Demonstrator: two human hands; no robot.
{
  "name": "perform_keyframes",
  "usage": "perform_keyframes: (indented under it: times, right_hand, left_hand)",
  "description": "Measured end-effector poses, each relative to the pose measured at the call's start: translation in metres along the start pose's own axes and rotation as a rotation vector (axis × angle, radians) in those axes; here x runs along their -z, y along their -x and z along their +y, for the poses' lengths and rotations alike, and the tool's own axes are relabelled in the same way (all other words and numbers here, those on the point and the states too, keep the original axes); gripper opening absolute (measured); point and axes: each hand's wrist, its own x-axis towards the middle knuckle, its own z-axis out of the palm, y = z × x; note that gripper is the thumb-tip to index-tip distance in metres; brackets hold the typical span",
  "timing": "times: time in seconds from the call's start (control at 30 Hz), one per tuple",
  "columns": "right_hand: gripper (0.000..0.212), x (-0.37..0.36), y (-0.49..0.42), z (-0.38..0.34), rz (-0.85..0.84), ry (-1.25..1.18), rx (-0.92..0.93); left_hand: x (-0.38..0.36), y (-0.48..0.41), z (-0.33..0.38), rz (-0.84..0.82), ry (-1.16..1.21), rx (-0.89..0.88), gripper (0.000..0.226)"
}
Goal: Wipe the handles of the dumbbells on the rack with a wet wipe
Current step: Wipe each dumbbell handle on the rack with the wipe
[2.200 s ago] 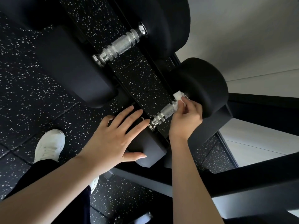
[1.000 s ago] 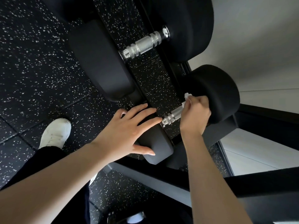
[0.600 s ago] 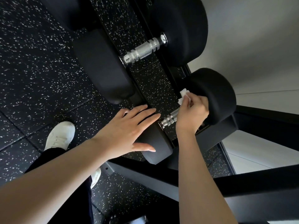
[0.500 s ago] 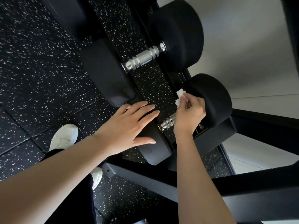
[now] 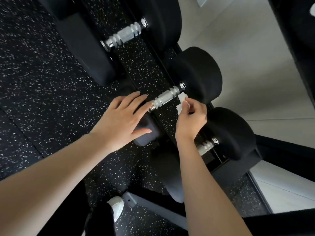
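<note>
Wipe (image 5: 182,102) pinched in your right grip (image 5: 190,120) hangs at the far end of the middle dumbbell handle (image 5: 166,98), left grip (image 5: 117,118) spread flat on its near head (image 5: 144,134), and that small pinch could let it snag on the knurling and tear.

nearest handle (image 5: 206,147) (mostly) behind right hand (image 5: 190,119)

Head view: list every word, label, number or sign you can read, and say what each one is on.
None can be read. The black dumbbell heads show no weight numbers from this angle. The chrome handle, the wet wipe pinched in the right hand, and the white shoe show no print.
</note>
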Motion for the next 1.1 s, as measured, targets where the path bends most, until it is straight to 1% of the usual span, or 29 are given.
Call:
perform_keyframes:
  times: [0.07, 0.23, 0.3, 0.4, 0.47, 0.6, 0.77, 0.83, 0.97, 1.1]
  right_hand:
    - [0.013, -0.015, -0.005, -0.004, 0.079, -0.016, -0.035]
    - [0.014, -0.047, -0.013, -0.011, 0.231, -0.020, -0.081]
    - [0.014, -0.056, -0.013, -0.012, 0.249, -0.023, -0.090]
    - [0.014, -0.059, -0.018, -0.008, 0.223, -0.006, -0.120]
    - [0.014, -0.055, -0.020, -0.005, 0.159, 0.033, -0.079]
    - [0.015, -0.046, -0.016, 0.000, -0.062, 0.099, 0.043]
    - [0.014, -0.040, 0.014, 0.012, -0.320, 0.054, 0.064]
    - [0.018, -0.037, 0.020, 0.016, -0.399, 0.002, 0.016]
    - [0.029, -0.033, 0.020, 0.025, -0.535, -0.084, -0.159]
    - [0.027, -0.032, 0.023, 0.031, -0.518, -0.213, -0.327]
  left_hand:
    - [-0.003, -0.002, -0.011, -0.030, 0.011, -0.022, 0.071]
    - [-0.004, -0.013, -0.030, -0.112, 0.076, -0.054, 0.084]
    - [-0.005, -0.014, -0.036, -0.123, 0.099, -0.056, 0.084]
    - [-0.008, -0.014, -0.038, -0.113, 0.137, -0.059, 0.082]
    - [-0.009, -0.014, -0.038, -0.106, 0.154, -0.056, 0.080]
    - [-0.012, -0.014, -0.036, -0.067, 0.162, -0.051, 0.078]
    - [-0.015, -0.013, -0.035, -0.031, 0.169, -0.045, 0.077]
    - [-0.018, -0.013, -0.036, -0.030, 0.176, -0.040, 0.077]
    - [-0.019, -0.013, -0.036, -0.019, 0.181, -0.037, 0.076]
    - [-0.018, -0.013, -0.037, -0.021, 0.187, -0.031, 0.077]
